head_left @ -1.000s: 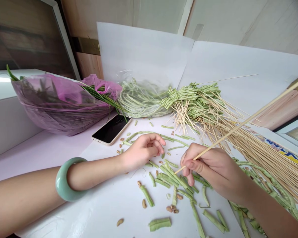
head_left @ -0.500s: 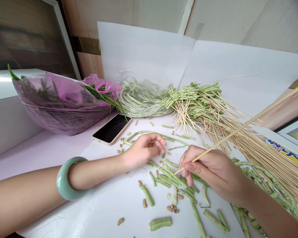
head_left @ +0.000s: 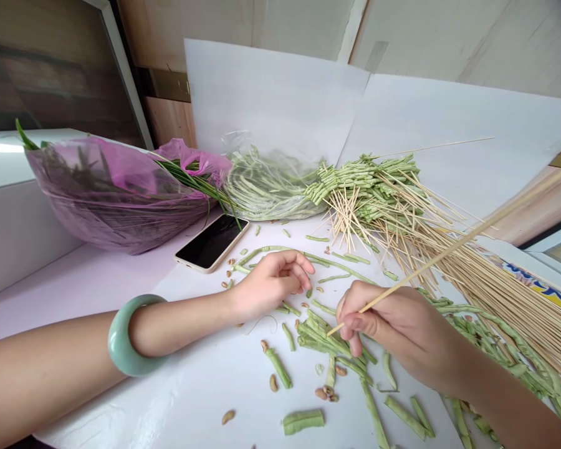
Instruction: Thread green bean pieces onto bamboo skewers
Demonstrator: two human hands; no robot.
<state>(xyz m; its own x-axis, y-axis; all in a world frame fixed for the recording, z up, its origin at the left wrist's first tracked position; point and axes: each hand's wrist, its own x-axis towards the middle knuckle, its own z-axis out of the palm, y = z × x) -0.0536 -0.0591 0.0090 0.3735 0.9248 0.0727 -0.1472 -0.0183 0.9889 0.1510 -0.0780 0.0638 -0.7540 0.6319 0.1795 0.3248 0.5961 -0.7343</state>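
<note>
The widest thing under me is a white paper-covered tabletop [head_left: 206, 399], with two large white paper sheets [head_left: 271, 93] propped up along its far edge. At the far left sits a bulging pink-purple plastic bag [head_left: 112, 193] with long green leaves poking out of it. Just right of that, a clear plastic bag of pale green cut beans [head_left: 266, 187] lies against the paper. Further right is a big heap of green bean pieces threaded on thin bamboo skewers [head_left: 369, 193], its bare sticks fanning toward the near right. Along the right side, long green beans [head_left: 509, 343] trail past the sticks.

A smartphone with a cream edge [head_left: 212, 244] lies face up in front of the bags (its black screen is dark). Loose cut green bean pieces [head_left: 322, 333] and small tan bean seeds [head_left: 273, 383] are scattered across the paper in front of me.

My left hand [head_left: 271, 285] rests on the table, a pale green jade bangle [head_left: 124, 337] around that wrist. Its fingers [head_left: 294, 265] curl loosely and hold nothing. My right hand [head_left: 393, 324] hovers low over the bean pieces, with its thumb and fingers [head_left: 350, 305] pinched closed on a long thin bamboo skewer [head_left: 453, 246]. The skewer's tip points down among the bean pieces, though I cannot tell whether it has gone into one.
</note>
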